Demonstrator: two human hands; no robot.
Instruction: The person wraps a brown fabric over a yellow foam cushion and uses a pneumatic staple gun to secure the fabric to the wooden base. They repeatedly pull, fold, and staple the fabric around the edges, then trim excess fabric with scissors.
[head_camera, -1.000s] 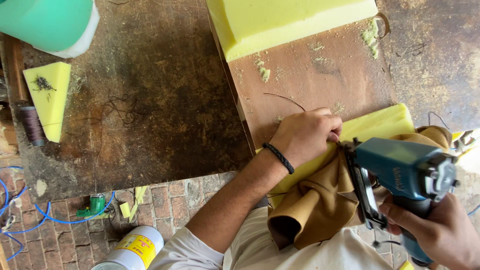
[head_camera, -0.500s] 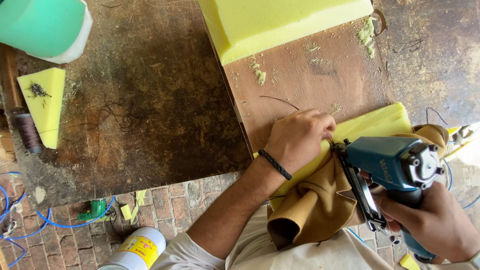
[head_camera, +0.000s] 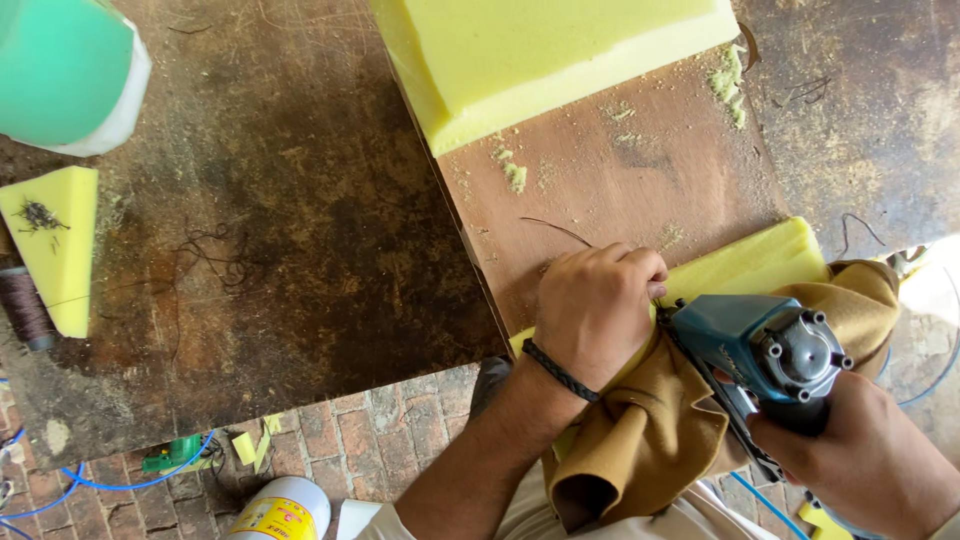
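Note:
My left hand (head_camera: 596, 310), with a black band on the wrist, presses flat on a strip of yellow foam (head_camera: 750, 262) and the tan fabric (head_camera: 650, 440) wrapped around it, at the near edge of a brown wooden board (head_camera: 620, 170). My right hand (head_camera: 870, 465) grips a teal staple gun (head_camera: 760, 350), whose nose sits against the fabric right beside the left fingers. The fabric hangs off the table edge over my lap.
A large yellow foam block (head_camera: 540, 55) lies on the far end of the board. On the dark worktable (head_camera: 280, 220) rest a small foam wedge (head_camera: 55, 240), a thread spool (head_camera: 25, 305) and a green-and-white foam roll (head_camera: 65, 70). Below, a brick floor with blue cable (head_camera: 110, 485) and a white can (head_camera: 280, 510).
The staple gun has shifted a little left, closer to my left hand. The left hand stays pressed on the foam and fabric.

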